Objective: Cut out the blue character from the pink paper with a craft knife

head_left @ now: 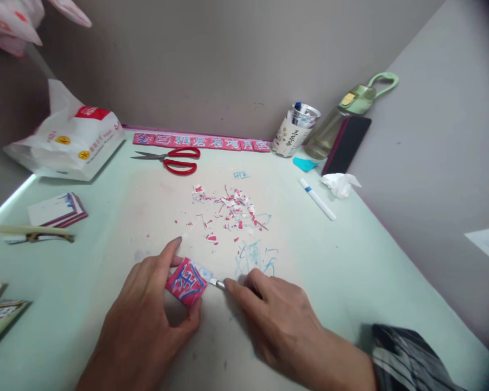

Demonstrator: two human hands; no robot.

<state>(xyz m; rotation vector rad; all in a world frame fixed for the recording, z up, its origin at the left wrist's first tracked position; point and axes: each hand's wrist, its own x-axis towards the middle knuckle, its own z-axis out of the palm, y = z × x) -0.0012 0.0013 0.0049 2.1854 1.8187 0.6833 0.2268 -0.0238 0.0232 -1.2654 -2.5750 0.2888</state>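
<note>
Between the thumb and fingers of my left hand [155, 304] is a small pink square block [187, 281] with a blue character on its face. It is held tilted, low over the paper-covered middle of the table. My right hand [273, 309] is closed around a thin silver craft knife [217, 283]. The tool's tip meets the block's right edge, where a pale area shows. Ahead of both hands lie scattered pink and white shavings [238, 206]. Blue pen marks [255, 255] show on the paper just beyond my right hand.
Red-handled scissors [181, 161] lie before a row of pink character blocks [201, 142] at the wall. A tissue pack [85, 144] and stacked white-topped pieces [59, 210] are left. Right are a pen cup [291, 133], bottle [330, 127], phone [346, 145], white marker [318, 200] and crumpled tissue [339, 184].
</note>
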